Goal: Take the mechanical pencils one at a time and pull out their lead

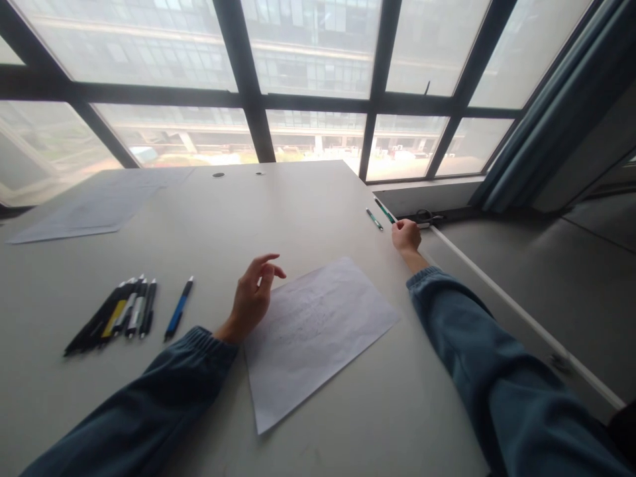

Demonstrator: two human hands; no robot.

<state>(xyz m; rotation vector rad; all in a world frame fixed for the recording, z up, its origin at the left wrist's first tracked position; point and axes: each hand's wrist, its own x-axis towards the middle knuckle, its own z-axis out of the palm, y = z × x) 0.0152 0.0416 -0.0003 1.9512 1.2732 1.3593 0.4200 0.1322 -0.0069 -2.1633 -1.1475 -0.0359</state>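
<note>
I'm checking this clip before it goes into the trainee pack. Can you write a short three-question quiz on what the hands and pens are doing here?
1. True or false: the right hand is at the table's far right edge, on a green pen.
2. Which lies nearest the left hand? A) the row of pens B) the sheet of paper C) the second green pen
3. Fill in: the single pen lying just right of the row is ___ in colour.

Key
1. True; whether the fingers already grip the pen cannot be told.
2. B; the hand hovers open at the sheet's left edge.
3. Blue.
</note>
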